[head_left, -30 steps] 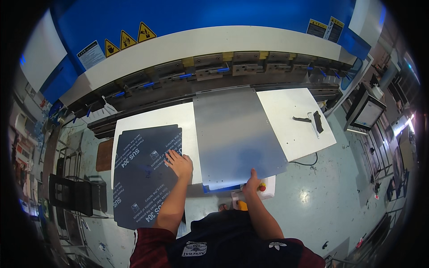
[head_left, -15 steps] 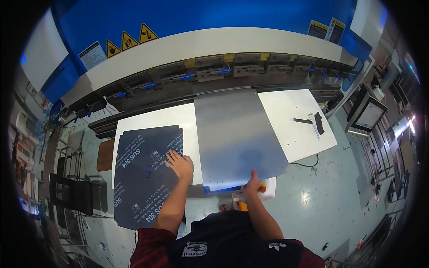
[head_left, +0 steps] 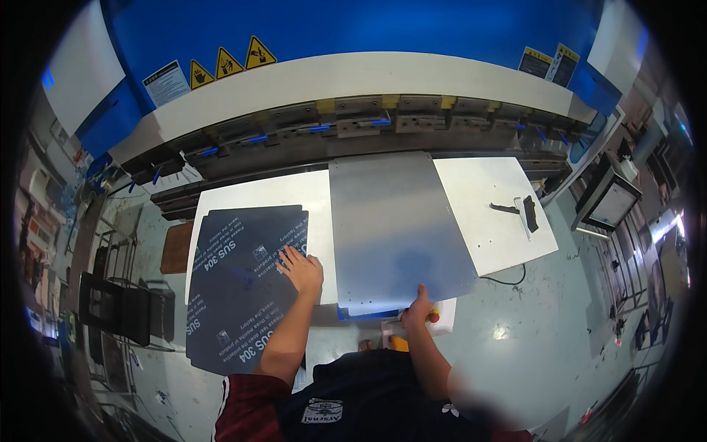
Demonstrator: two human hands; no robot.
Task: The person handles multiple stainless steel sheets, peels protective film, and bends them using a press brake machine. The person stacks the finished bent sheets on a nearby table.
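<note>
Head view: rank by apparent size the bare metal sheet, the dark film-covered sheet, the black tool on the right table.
1. bare metal sheet and dark film-covered sheet: look alike in area, so no ranking between them.
2. black tool: clearly smallest.

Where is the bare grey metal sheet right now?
In the head view, the bare grey metal sheet lies centre on the white table, far edge in the press brake, right hand gripping its near edge.

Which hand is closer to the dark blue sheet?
Left. The left hand rests flat at the edge of the dark blue sheet; the right hand grips the near edge of the bare metal sheet.
</note>
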